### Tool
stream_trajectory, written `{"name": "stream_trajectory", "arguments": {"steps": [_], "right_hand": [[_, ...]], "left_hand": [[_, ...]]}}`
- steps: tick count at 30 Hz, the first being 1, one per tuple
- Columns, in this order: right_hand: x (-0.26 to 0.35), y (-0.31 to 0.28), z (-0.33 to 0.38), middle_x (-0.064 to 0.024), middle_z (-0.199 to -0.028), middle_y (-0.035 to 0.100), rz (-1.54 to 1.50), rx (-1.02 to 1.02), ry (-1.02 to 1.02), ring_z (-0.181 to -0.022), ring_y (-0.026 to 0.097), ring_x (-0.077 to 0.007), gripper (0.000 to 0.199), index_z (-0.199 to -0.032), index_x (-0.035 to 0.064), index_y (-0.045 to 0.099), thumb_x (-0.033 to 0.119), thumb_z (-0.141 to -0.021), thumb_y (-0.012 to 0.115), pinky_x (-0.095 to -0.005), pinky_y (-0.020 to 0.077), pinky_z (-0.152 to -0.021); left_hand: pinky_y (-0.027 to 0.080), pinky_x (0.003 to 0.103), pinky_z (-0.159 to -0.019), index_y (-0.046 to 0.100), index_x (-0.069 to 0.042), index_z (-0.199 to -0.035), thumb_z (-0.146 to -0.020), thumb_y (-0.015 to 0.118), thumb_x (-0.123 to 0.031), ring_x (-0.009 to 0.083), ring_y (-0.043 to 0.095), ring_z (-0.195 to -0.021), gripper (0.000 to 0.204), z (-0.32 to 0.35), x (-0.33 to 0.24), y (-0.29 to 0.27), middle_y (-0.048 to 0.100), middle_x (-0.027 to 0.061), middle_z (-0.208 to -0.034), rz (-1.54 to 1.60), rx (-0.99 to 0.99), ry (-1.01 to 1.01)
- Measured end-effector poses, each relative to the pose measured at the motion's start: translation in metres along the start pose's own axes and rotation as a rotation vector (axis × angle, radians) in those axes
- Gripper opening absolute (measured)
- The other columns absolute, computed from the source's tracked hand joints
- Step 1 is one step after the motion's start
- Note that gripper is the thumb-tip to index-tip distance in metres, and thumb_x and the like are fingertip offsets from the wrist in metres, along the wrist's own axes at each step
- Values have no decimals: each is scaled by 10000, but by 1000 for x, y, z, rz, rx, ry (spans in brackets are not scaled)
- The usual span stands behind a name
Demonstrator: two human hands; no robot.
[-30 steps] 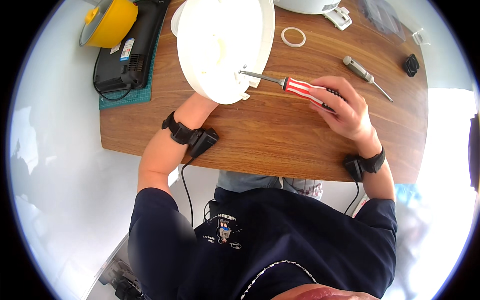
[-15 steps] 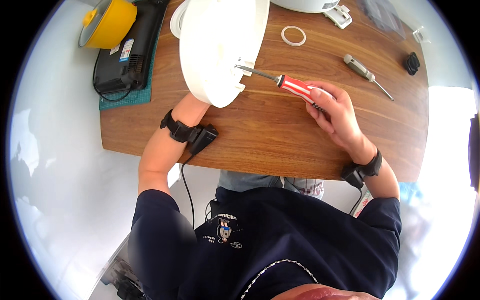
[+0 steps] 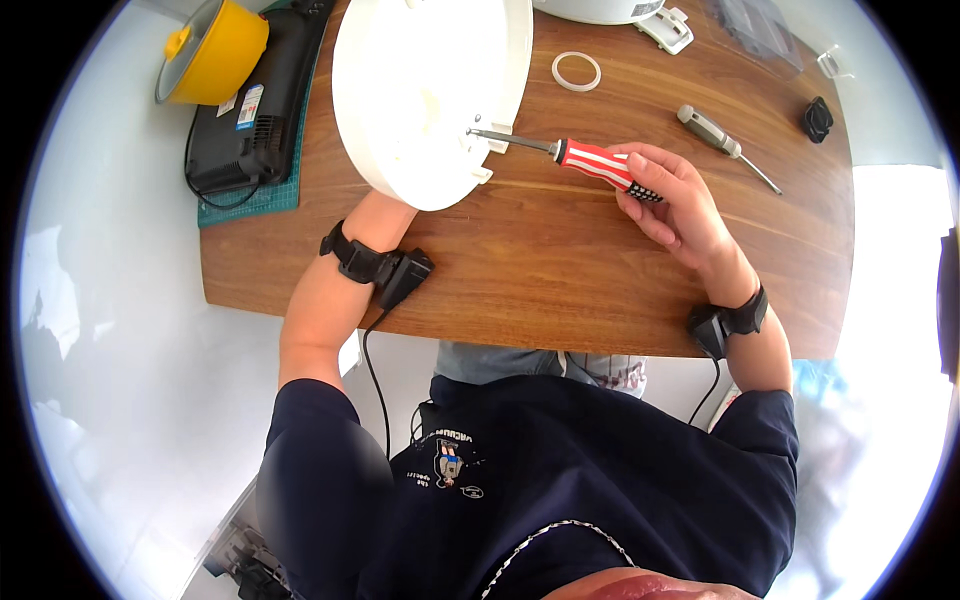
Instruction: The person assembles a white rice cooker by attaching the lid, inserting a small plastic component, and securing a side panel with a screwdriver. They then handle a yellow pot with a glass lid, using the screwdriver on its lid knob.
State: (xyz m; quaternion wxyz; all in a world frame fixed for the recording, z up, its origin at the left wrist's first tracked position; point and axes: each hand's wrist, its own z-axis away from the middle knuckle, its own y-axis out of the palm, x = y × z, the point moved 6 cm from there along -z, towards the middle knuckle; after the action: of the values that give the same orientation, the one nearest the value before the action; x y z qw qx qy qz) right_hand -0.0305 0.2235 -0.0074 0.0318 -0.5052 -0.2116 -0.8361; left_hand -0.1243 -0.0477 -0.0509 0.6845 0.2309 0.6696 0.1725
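Observation:
A round white plastic cover stands tilted over the table, its hollow inner side towards me. My left hand is behind it, bearing it up; the fingers are hidden and only the wrist end shows. In my right hand is a screwdriver with a red, white and black handle, gripped at its rear end between thumb and fingers. Its shaft points left, and the tip meets the inside of the cover close to small tabs on the right rim. A screw there is too small to make out.
On the wooden table lie a white ring, a grey-handled screwdriver, a small black part and a white bracket. A white appliance stands far back. At left, a yellow pot rests on a black device.
The cover has shifted slightly left and turned its inside more towards me. The screwdriver's handle has rotated, and my right fingers have loosened and moved a little back along it.

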Motion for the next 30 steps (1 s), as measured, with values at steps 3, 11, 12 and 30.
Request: {"name": "stream_trajectory", "arguments": {"steps": [3,11,12,30], "right_hand": [[-1,-10,2,-33,-745,605,66,-30,-76,-435,359,-22,395,-1308,4,631,303,-1051,604,-196,246,-398],[6,-14,5,-1,-728,589,141,-130,-230,-517,399,-4,350,-1292,11,652,227,-1017,662,-177,274,-446],[6,-13,5,6,-727,586,158,-129,-228,-526,402,-3,347,-1292,15,654,221,-1013,666,-175,277,-452],[8,-4,6,31,-768,608,317,-92,-239,-628,473,-9,314,-1269,35,674,193,-998,682,-194,372,-543]], "left_hand": [[587,312,-872,495,-61,-1430,-1072,572,-271,154,658,-1115,422,69,-46,-23,633,73,-1308,-17,-1,4],[586,311,-870,497,-60,-1427,-1072,573,-271,153,659,-1110,419,20,-4,7,635,72,-1303,-28,-7,14],[586,310,-869,497,-60,-1426,-1072,573,-271,153,660,-1110,419,19,-4,7,636,72,-1302,-31,-8,14],[586,307,-864,503,-59,-1418,-1072,574,-272,149,662,-1099,412,17,-1,7,640,70,-1291,-72,1,9]]}}
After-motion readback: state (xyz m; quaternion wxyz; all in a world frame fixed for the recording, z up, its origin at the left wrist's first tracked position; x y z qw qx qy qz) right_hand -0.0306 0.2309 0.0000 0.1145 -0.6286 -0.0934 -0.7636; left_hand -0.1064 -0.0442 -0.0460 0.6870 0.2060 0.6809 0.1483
